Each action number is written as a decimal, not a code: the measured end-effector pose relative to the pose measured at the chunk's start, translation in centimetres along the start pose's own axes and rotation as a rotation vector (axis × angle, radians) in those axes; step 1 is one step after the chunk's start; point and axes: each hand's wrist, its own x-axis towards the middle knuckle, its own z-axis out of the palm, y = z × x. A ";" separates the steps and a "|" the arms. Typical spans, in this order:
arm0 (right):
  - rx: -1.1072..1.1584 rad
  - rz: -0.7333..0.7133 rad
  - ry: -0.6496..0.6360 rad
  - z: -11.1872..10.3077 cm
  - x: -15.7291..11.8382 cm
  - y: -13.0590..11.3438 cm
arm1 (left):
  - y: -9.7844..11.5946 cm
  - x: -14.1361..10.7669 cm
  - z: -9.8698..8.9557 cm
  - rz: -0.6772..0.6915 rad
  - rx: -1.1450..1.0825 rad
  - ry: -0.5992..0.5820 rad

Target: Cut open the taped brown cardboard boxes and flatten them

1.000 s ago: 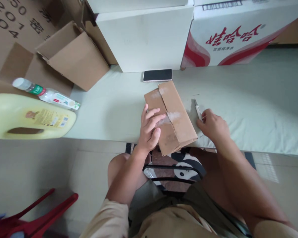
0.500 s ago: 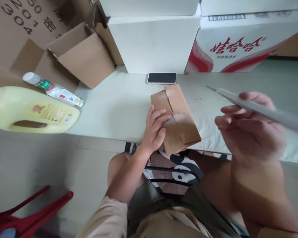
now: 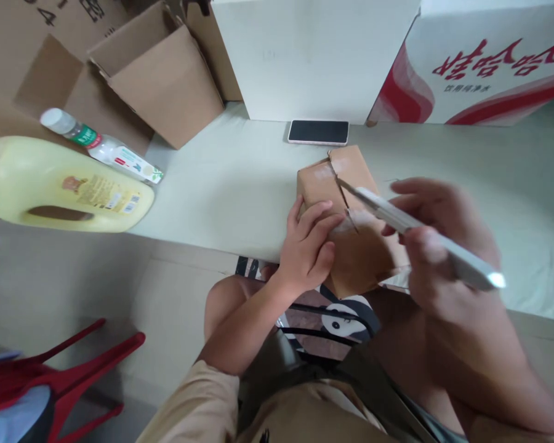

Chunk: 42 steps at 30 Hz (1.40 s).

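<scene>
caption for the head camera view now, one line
Left hand steadies a small cardboard box while the right hand holds a knife over it.

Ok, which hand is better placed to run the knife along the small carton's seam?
Right, I'd say: the right hand holds the knife, its tip apparently at the seam, while the left hand lies on the carton.

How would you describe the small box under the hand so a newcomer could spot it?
Find the large white box at the back of the pale green surface, then the dark-screened phone before it. Just nearer the person lies the small brown carton, under the left hand. Unlike the gaping brown box farther left, its flaps meet at a seam with whitish patches.
</scene>
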 end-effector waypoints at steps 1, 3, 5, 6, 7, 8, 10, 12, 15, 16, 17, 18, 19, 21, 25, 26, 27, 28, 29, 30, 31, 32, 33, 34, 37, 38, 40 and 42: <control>-0.043 -0.006 -0.022 0.3 0.4 0.3 | 0.1 0.1 0.1 0.001 -0.005 0.002; -0.124 -0.030 -0.068 1.0 1.0 0.7 | 0.1 0.2 0.2 -0.002 -0.014 0.002; -0.196 -0.058 -0.092 1.6 1.3 0.8 | 0.2 0.2 0.2 -0.009 -0.016 0.000; -0.230 -0.064 -0.086 1.9 1.3 0.8 | 0.1 0.2 0.3 -0.010 -0.013 -0.001; -0.261 -0.071 -0.075 2.1 1.3 0.8 | 0.1 0.2 0.3 -0.008 -0.006 -0.002; -0.288 -0.079 -0.065 2.3 1.3 0.7 | 0.1 0.1 0.3 -0.007 0.004 -0.005; -0.333 -0.098 -0.049 2.6 1.2 0.7 | 0.0 0.0 0.4 -0.001 0.029 -0.008; -0.361 -0.117 -0.039 2.9 1.2 0.8 | -0.1 0.0 0.4 0.002 0.047 -0.009; -0.354 -0.139 -0.018 3.1 1.2 1.0 | -0.2 0.0 0.4 0.011 0.039 0.001; -0.333 -0.143 -0.005 3.1 1.1 1.1 | -0.2 0.0 0.4 0.008 0.032 0.000; -0.303 -0.147 0.014 3.0 1.1 1.2 | -0.2 0.0 0.4 0.006 0.025 0.000; -0.265 -0.150 0.040 2.9 1.0 1.3 | -0.2 -0.1 0.3 0.000 0.020 0.000; -0.224 -0.155 0.071 2.7 0.9 1.5 | -0.2 -0.1 0.3 -0.008 0.017 -0.003; -0.141 -0.158 0.131 2.4 0.8 1.7 | -0.3 -0.1 0.3 -0.021 0.011 -0.008; 0.094 -0.269 0.247 2.3 0.5 2.0 | -0.4 -0.1 0.3 -0.014 0.007 0.001; 0.171 -0.320 0.260 2.4 0.5 2.0 | -0.4 -0.1 0.4 -0.012 0.010 0.011; 0.240 -0.369 0.256 2.4 0.4 1.9 | -0.4 -0.1 0.4 -0.012 0.013 0.020; 0.292 -0.406 0.239 2.5 0.4 1.8 | -0.3 -0.1 0.5 -0.013 0.017 0.026; 0.327 -0.428 0.222 2.5 0.3 1.7 | -0.3 -0.1 0.5 -0.015 0.020 0.031; 0.344 -0.433 0.206 2.5 0.2 1.5 | -0.3 -0.1 0.5 -0.015 0.022 0.033; 0.350 -0.433 0.198 2.4 0.2 1.3 | -0.2 -0.1 0.5 -0.014 0.024 0.034; 0.352 -0.429 0.199 2.2 0.1 1.0 | -0.2 -0.1 0.5 -0.012 0.024 0.035; 0.348 -0.412 0.207 2.1 0.0 0.8 | -0.2 -0.1 0.6 -0.012 0.024 0.036; 0.339 -0.382 0.215 2.0 0.0 0.5 | -0.2 -0.1 0.6 -0.014 0.024 0.037; 0.289 -0.309 0.209 1.8 -0.1 0.2 | -0.1 -0.1 0.5 -0.027 0.022 0.032; 0.273 -0.300 0.204 1.8 -0.2 0.2 | -0.1 -0.1 0.5 -0.031 0.022 0.029; 0.251 -0.300 0.181 2.0 -0.3 0.6 | -0.1 -0.1 0.5 -0.034 0.025 0.030; 0.233 -0.285 0.166 2.3 -0.6 1.0 | -0.1 -0.1 0.5 -0.031 0.030 0.036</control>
